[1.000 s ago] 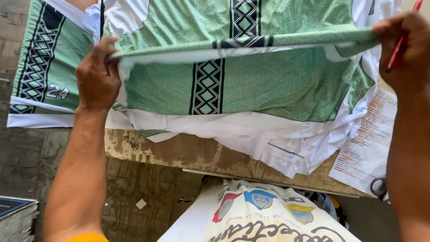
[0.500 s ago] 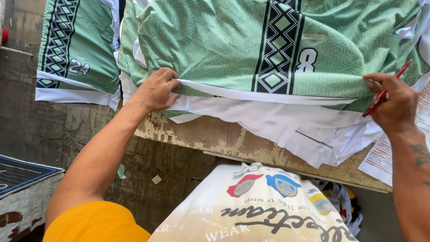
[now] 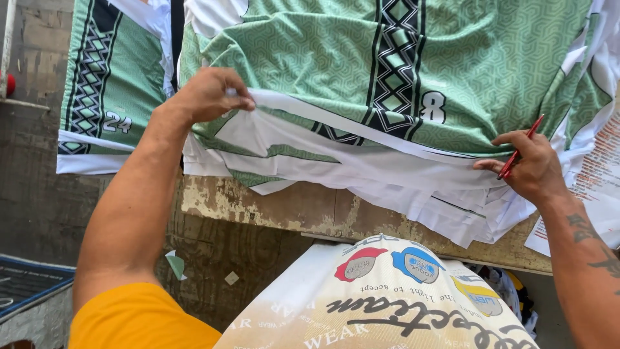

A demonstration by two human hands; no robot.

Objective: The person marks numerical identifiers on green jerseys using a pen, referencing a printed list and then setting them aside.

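Green patterned fabric sheet (image 3: 413, 71) lies centre frame on the worn wooden table (image 3: 303, 210); your left hand (image 3: 210, 94) pinches its white edge, your right hand (image 3: 529, 165), clutching a red pen (image 3: 520, 150), presses it flat. Alignment looks unfinished.

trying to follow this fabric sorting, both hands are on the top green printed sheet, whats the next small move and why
Probably smooth the top green sheet flat and square its white edge with the stack below. The left hand pinches that edge slightly raised, the right hand, holding a red pen, presses it down, and the edge between them looks wrinkled and uneven over the worn table.
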